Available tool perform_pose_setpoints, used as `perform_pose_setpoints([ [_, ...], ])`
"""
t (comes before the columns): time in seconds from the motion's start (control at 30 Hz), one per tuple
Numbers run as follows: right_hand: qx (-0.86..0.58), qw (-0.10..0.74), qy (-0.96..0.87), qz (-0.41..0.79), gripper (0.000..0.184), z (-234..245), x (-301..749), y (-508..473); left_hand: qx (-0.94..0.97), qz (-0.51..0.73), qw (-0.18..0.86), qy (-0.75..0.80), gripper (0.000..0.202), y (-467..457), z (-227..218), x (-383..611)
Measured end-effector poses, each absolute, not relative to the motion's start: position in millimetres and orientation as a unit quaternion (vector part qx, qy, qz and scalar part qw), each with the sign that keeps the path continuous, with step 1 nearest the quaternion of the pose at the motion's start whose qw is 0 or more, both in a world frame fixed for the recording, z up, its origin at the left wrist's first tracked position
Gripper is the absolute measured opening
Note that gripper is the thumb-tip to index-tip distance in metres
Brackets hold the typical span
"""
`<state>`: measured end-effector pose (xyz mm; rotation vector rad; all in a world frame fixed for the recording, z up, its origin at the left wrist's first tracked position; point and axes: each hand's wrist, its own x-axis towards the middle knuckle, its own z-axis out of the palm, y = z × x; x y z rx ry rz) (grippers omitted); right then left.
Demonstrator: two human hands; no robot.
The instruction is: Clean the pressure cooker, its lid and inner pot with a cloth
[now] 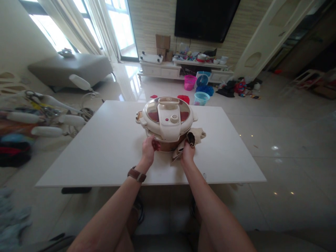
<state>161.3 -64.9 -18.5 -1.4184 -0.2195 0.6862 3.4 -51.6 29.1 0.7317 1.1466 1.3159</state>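
Observation:
A cream and brown pressure cooker (167, 119) with a glossy lid stands on the white table (110, 150), towards its far middle. My left hand (148, 148), with a brown watch at the wrist, presses against the cooker's near left side, fingers curled on its wall. My right hand (188, 151) is closed on a beige cloth (195, 137) and holds it against the cooker's near right side. Part of the cloth lies bunched on the table beside the pot.
Coloured plastic baskets (201, 98) stand on the tiled floor beyond the table. A low TV cabinet (170, 71) with clutter runs along the far wall. A grey sofa (70, 70) is at far left. A rack with white bars and tools (44, 119) sits left.

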Motion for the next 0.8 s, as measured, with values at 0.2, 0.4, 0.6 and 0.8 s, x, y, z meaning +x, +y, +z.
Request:
perform_pose_setpoints([
  [0.2, -0.629, 0.709, -0.099, 0.303, 0.022, -20.5, 161.5, -63.1, 0.306, 0.559, 0.589, 0.497, 0.037, -52.9, 33.2, 4.7],
  [0.4, -0.631, 0.707, -0.103, 0.303, 0.025, -24.5, 163.4, -62.6, 0.298, 0.558, 0.591, 0.500, 0.035, -52.8, 33.2, 5.4],
  [0.6, -0.637, 0.702, -0.108, 0.301, 0.025, -22.5, 162.1, -64.6, 0.296, 0.559, 0.593, 0.499, 0.038, -53.6, 34.3, 6.4],
  [0.8, -0.634, 0.700, -0.104, 0.312, 0.025, -22.1, 162.3, -64.4, 0.292, 0.561, 0.592, 0.499, 0.035, -54.1, 35.4, 6.5],
])
